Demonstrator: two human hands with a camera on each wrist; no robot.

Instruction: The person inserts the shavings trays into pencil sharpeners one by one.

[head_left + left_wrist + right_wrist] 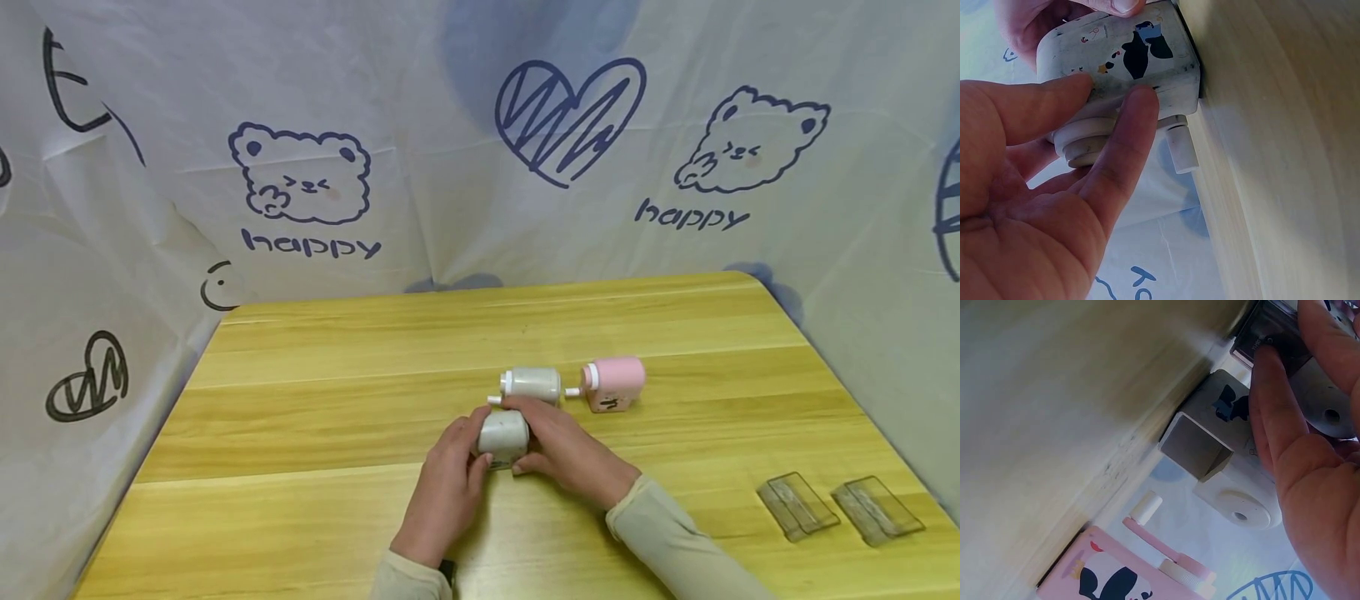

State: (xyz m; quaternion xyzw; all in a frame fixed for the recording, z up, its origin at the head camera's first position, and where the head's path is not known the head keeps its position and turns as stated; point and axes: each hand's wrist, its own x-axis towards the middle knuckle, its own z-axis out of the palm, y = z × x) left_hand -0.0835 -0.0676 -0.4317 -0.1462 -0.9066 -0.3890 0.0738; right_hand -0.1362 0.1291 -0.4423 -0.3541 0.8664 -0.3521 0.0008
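Note:
A whitish crank pencil sharpener (503,435) with a dark cartoon print (1137,56) is between both hands over the near middle of the table. My left hand (448,487) grips its left side, thumb and fingers against the body. The right hand (566,450) holds the other side, a fingertip on a dark see-through drawer (1272,339) at its end. Just behind lies a second whitish sharpener (536,383), its drawer slot (1194,447) open and hollow in the right wrist view. A pink sharpener (618,382) lies to its right.
Two see-through drawers (797,507) lie side by side near the right edge of the wooden table (315,417). A white cloth (435,167) printed with bears and hearts hangs round the back and sides.

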